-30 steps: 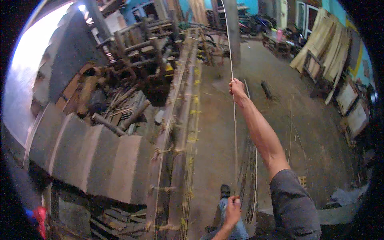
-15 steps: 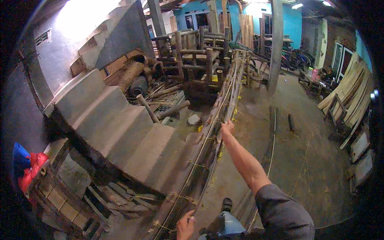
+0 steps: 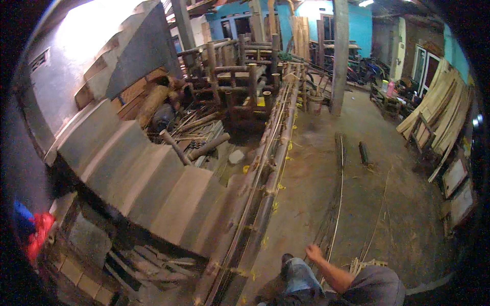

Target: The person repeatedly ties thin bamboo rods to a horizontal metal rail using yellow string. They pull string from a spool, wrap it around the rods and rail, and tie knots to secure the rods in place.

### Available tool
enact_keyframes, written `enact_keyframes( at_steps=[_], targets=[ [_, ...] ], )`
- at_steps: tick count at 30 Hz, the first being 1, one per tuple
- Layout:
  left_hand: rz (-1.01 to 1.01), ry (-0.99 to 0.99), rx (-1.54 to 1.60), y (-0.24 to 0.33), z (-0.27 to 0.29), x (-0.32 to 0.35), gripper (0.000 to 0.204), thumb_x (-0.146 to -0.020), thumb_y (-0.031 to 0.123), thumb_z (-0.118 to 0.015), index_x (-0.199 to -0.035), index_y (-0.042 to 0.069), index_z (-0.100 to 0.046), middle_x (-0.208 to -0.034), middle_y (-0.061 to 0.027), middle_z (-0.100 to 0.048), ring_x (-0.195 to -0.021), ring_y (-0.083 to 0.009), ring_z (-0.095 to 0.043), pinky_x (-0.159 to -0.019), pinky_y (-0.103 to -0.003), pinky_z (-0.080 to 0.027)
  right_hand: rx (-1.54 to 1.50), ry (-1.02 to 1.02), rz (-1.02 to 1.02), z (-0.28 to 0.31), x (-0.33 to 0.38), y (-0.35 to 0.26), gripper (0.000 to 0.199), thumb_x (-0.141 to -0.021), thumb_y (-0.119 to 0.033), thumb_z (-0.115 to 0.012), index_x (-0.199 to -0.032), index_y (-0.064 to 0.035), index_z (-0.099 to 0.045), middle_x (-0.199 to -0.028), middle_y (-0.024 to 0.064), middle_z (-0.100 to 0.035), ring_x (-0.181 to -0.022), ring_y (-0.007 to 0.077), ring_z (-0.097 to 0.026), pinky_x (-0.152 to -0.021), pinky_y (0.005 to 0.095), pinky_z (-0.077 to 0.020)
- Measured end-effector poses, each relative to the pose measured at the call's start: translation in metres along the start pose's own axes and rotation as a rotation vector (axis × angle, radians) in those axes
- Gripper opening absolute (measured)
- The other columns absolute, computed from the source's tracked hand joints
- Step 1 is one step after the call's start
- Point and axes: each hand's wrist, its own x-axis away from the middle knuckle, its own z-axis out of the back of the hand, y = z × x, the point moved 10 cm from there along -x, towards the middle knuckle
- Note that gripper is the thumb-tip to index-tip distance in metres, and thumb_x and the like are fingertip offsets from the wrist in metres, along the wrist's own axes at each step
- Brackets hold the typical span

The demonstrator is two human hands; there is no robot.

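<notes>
My right hand is low in front of me, above the floor, right of my jeans-clad knee. Its fingers look curled; what lies in them, if anything, I cannot make out. To its left runs a long raised bamboo rack, from the front edge toward the far posts, with thin strips lying along it. Yellow ties hang from its right side. My right hand is apart from this rack. Near that hand, long thin strips lie on the floor. My left hand is out of sight.
Concrete steps rise on the left. Behind them lie loose bamboo pieces beside a log frame. A grey post stands beyond the rack. Flat boards lean at right, and a short dark log lies on the floor.
My right hand has left the rack and drawn back down toward my right side. My left hand, earlier beside the rack's near end, has gone from view. The view has shifted slightly right.
</notes>
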Motion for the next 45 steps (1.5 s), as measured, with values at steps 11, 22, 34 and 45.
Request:
enact_keyframes(
  at_steps=[11,22,34,45],
  targets=[
    [-0.398,0.015,-0.522,0.281,-0.193,-0.176,0.037,-0.098,0.028,-0.050,-0.132,0.011,-0.053,-0.132,-0.0126,-0.052,-0.120,-0.0342,-0.049,-0.101,-0.045,-0.040,-0.050,-0.147,-0.831,-0.027,0.118,0.303,0.031,-0.081,-0.036,-0.053,-0.087,-0.0102,-0.069,-0.079,0.0162,-0.066,-0.073,0.0375,-0.063,-0.062,0.0487,-0.0489],
    [-1.906,-1.035,-0.497,0.728,-0.641,-0.084,0.039,-0.079,0.011,-0.061,-0.117,0.012,-0.064,-0.109,-0.0040,-0.066,-0.100,-0.0199,-0.064,-0.087,-0.033,-0.050,-0.241,0.131,-0.175,0.278,-0.603,0.101,0.027,-0.087,-0.027,-0.055,-0.094,-0.0013,-0.062,-0.085,0.0185,-0.065,-0.079,0.0360,-0.062,-0.068,0.0418,-0.0485],
    [-1.172,-0.532,-0.259,0.830,-0.726,-0.516,0.019,-0.085,0.014,-0.063,-0.102,0.007,-0.069,-0.102,-0.0095,-0.068,-0.098,-0.0265,-0.065,-0.085,-0.036,-0.051,0.117,-0.455,-0.381,0.194,-0.634,0.309,0.035,-0.082,-0.038,-0.056,-0.096,-0.0086,-0.069,-0.087,0.0185,-0.068,-0.082,0.0385,-0.065,-0.068,0.0471,-0.0508],
    [-0.872,0.278,-0.254,1.072,-0.661,-0.743,0.017,-0.080,0.018,-0.069,-0.091,0.006,-0.065,-0.088,-0.0091,-0.062,-0.084,-0.0263,-0.063,-0.073,-0.036,-0.050,-0.356,-0.068,-0.434,0.258,-0.990,0.330,0.034,-0.087,-0.034,-0.060,-0.087,-0.0006,-0.067,-0.073,0.0088,-0.066,-0.066,0.0204,-0.062,-0.060,0.0381,-0.0494]
  ],
)
